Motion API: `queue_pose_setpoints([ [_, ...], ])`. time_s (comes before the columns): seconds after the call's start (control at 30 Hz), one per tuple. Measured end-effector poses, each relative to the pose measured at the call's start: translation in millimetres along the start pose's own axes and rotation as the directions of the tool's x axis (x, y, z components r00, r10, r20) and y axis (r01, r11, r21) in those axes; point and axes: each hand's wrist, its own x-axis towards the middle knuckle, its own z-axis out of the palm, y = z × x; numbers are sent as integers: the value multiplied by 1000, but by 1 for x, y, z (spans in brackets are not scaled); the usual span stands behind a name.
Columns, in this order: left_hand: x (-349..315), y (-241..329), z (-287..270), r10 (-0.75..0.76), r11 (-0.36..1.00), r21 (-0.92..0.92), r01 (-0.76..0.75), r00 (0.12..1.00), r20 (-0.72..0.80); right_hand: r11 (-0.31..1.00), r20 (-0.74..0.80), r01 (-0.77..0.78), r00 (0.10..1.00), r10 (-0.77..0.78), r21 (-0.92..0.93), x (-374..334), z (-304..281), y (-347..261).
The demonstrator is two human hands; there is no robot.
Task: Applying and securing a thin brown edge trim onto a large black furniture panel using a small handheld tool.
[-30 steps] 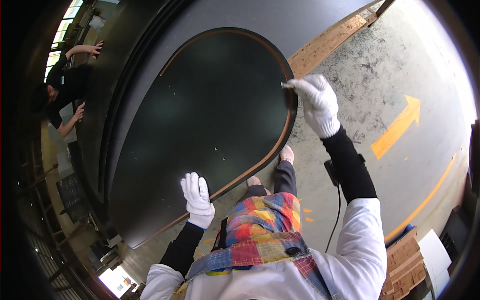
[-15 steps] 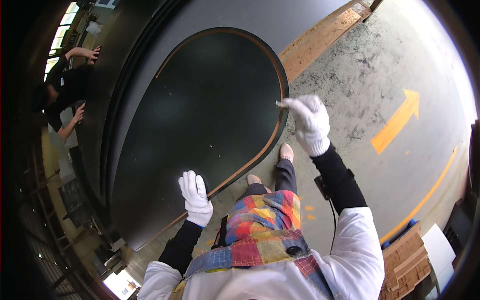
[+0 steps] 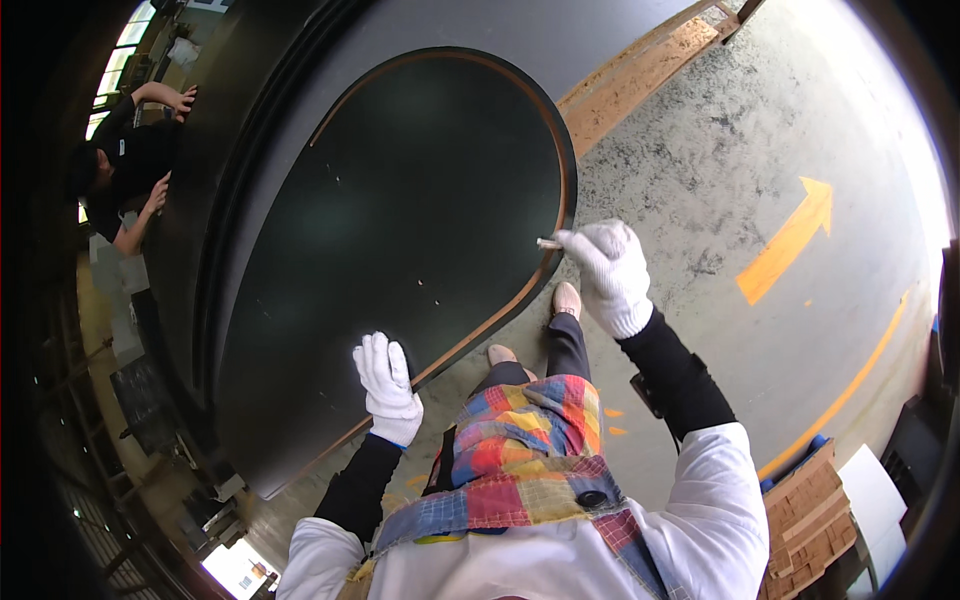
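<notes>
A large dark panel (image 3: pixel 400 200) with a rounded right end lies in front of me. A thin brown strip (image 3: pixel 500 312) runs along the curve, just inside its dark rim. In a white knit glove, my left hand (image 3: pixel 386 390) rests flat on the panel's near edge, fingers stretched. My right hand (image 3: pixel 608 270), gloved too, is closed around a small pale stick-like tool (image 3: pixel 548 243). Its tip points left, over the brown strip at the right edge; whether it touches cannot be made out. Small light specks (image 3: pixel 428 288) lie on the panel.
Beneath the panel are more grey and black sheets (image 3: pixel 590 40). A wooden beam (image 3: pixel 640 80) juts out at the far right. At the far left a co-worker (image 3: pixel 135 150) has hands on a dark sheet. Stacked brown cardboard (image 3: pixel 812 520) stands at the lower right. The floor bears a yellow arrow (image 3: pixel 790 245).
My right hand with the small tool has moved toward me along the curved edge. My left hand stays nearly in place. The co-worker's lower hand has shifted up slightly.
</notes>
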Motion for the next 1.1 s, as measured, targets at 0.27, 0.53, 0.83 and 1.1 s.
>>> queue_pose_setpoints([
  [0.27, 3, 2, 6, 3, 1000, 2, -3, 999, -34, 973, -269, 167, 941, -206, -160, 64, -13, 23],
  [0.53, 8, 4, 2, 33, 999, -23, -35, 996, -79, 980, -60, -199, 978, 198, 0, -46, 27, -25],
  [0.83, -5, -11, -5, 83, 988, -130, -82, 997, 1, 960, -338, 44, 931, -139, -275, 26, 8, -12],
  [1.1, -84, -75, 3, 77, 996, -41, -79, 995, -56, 942, -147, 109, 976, -163, -319, -71, 96, -103],
])
